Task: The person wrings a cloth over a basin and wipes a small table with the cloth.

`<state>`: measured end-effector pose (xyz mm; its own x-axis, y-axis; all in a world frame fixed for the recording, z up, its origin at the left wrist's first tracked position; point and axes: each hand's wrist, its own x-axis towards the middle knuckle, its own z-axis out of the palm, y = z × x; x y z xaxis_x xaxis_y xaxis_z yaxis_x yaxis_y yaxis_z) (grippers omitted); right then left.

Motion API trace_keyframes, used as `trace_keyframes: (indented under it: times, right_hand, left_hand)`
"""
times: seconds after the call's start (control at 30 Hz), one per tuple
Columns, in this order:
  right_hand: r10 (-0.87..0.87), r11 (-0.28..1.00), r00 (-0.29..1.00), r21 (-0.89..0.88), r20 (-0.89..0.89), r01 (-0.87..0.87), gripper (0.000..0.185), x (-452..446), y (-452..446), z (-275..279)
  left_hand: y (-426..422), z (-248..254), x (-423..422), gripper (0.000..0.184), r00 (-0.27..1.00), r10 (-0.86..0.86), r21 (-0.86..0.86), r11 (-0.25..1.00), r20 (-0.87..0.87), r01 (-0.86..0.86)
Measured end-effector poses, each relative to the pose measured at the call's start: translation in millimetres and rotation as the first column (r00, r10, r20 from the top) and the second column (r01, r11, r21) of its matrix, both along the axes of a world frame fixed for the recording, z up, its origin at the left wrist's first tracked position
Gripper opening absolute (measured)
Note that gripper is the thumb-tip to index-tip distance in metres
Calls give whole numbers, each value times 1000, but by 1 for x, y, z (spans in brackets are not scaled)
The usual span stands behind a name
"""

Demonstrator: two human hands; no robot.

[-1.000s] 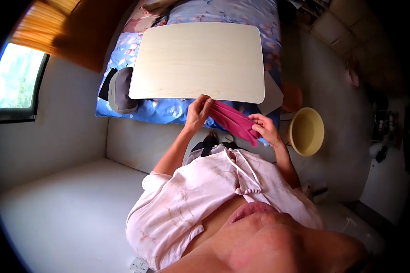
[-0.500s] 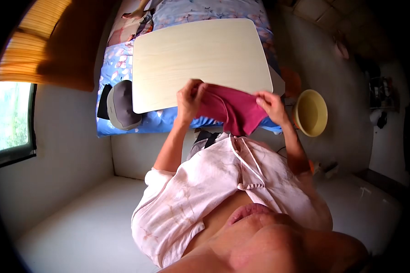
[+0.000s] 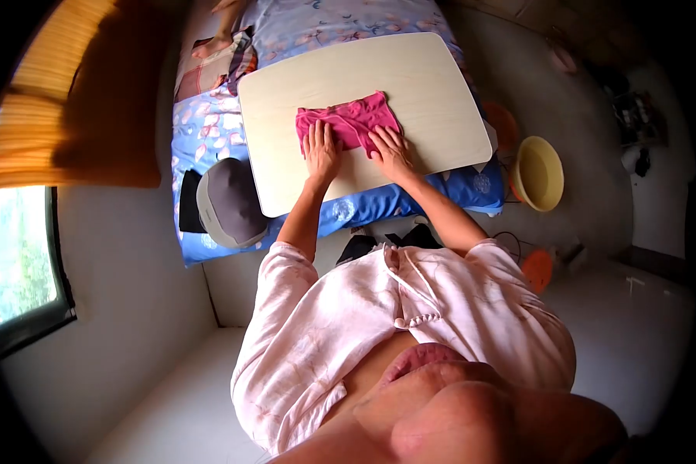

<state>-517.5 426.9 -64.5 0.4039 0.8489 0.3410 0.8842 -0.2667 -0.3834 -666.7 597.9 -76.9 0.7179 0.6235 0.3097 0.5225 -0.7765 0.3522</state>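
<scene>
A magenta cloth garment (image 3: 349, 117), its exact kind unclear, lies spread and slightly wrinkled on a pale wooden board-like tabletop (image 3: 286, 89). On its near left part rests my left hand (image 3: 321, 148), fingers stretched out flat. My right hand (image 3: 391, 151) presses on the near right corner of the cloth, with its fingers also extended. Neither hand grips the fabric.
The tabletop stands on a bed with a blue floral sheet (image 3: 209, 127). Left of it sits a grey rounded cushion-like device (image 3: 236, 203). A yellow basin (image 3: 540, 174) is at the right. Another person's foot (image 3: 211, 46) shows at the far left of the bed.
The magenta cloth was held up between both hands over the near edge; now it lies on the tabletop. Both hands have let go, moved forward and flattened onto it.
</scene>
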Motion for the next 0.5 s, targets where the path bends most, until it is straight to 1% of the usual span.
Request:
trace_keyframes:
  times: [0.03, 0.07, 0.13, 0.17, 0.23, 0.27, 0.3, 0.37, 0.4, 0.47, 0.5]
  right_hand:
    - [-21, 999, 999, -33, -45, 19, 48, -3, -3, 1]
    - [-42, 997, 995, -61, -85, 37, 47, -3, -1, 5]
    - [-63, 995, 997, -77, -41, 59, 45, 7, -4, 3]
    - [-72, 993, 996, -99, -51, 67, 44, 12, -2, 6]
    - [-97, 991, 993, -97, -72, 90, 40, 13, 4, 19]
    - [-149, 982, 985, -133, -86, 137, 40, 11, 8, 25]
    - [-156, 987, 985, -44, -78, 153, 39, 10, 16, 26]
    - [-145, 983, 988, 105, -46, 149, 40, 11, 35, 22]
    - [-119, 992, 992, 35, -48, 120, 43, 11, 40, 25]
    - [-190, 975, 981, -129, -38, 183, 45, 2, 47, 16]
    - [-200, 972, 979, -132, -32, 194, 46, 0, 48, 7]
  left_hand:
    - [-1, 3, -3, 59, 998, -23, 45, 999, 52, 20]
    - [2, 8, -4, 59, 997, -39, 46, 998, 64, 36]
    - [3, 19, -7, 52, 996, -53, -77, 995, 73, 58]
    - [8, 29, -7, 40, 992, -60, -69, 995, 108, 67]
    - [22, 26, -2, 38, 981, -105, -58, 992, 161, 116]
    - [27, 26, 2, 36, 971, -131, -54, 988, 200, 145]
    - [30, 20, 7, 35, 963, -136, -39, 988, 234, 149]
    - [37, 4, 12, 42, 961, -165, -7, 985, 220, 171]
    - [36, 2, 12, 45, 963, -170, 17, 985, 207, 170]
    - [31, 3, 10, 49, 970, -158, 47, 987, 182, 152]
    - [29, 3, 9, 49, 972, -140, 45, 990, 190, 134]
